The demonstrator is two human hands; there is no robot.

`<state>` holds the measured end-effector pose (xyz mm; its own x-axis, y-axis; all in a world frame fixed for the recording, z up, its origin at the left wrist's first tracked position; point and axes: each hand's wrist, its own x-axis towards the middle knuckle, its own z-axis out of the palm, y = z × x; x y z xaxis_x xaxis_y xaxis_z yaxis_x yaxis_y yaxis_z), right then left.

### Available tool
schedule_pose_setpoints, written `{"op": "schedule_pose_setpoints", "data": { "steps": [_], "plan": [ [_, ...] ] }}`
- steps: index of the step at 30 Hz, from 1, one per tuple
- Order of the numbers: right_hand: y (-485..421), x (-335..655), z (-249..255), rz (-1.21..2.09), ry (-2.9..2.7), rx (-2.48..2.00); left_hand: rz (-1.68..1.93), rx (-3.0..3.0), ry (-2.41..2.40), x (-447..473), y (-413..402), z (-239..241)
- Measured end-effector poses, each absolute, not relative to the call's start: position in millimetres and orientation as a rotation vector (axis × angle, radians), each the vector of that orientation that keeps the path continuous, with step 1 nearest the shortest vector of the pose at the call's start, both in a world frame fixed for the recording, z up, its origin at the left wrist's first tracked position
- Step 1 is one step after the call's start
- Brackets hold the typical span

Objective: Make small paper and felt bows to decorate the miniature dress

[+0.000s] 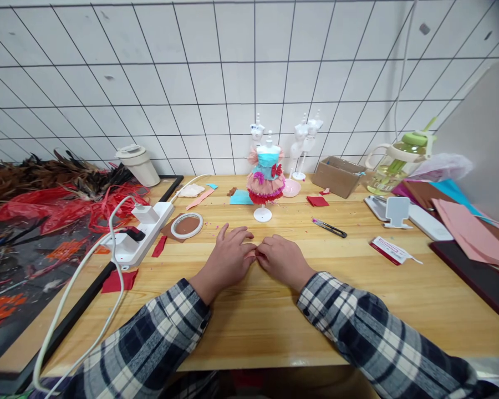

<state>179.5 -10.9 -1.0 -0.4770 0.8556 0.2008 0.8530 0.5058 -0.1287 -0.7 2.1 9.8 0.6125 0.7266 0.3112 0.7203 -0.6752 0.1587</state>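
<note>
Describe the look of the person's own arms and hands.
The left sleeve and right sleeve are long, in a matching plaid of dark navy or black, greyish blue and off-white. The left hand and right hand are bare, ungloved, with no markings visible.

From here I see the dressed mannequin point(269, 160) upright on table point(241, 327): white base point(263, 214), blue bodice point(268, 157), red bow point(276, 171), pink ruffles point(270, 187), red hem point(266, 198).
</note>
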Motion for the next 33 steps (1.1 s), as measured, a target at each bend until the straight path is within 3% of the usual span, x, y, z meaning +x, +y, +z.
{"op": "schedule_pose_setpoints", "data": {
  "steps": [13,24,33],
  "plan": [
    [-11,182,4,0.124,-2.438,-1.414,0.592,2.859,1.214,-1,4,12],
    [12,202,-12,1.093,-1.729,-1.405,0.798,2.956,1.13,-9,9,19],
    [1,191,-9,0.803,-1.8,-1.474,0.678,2.941,1.088,-5,6,18]
  ]
}}
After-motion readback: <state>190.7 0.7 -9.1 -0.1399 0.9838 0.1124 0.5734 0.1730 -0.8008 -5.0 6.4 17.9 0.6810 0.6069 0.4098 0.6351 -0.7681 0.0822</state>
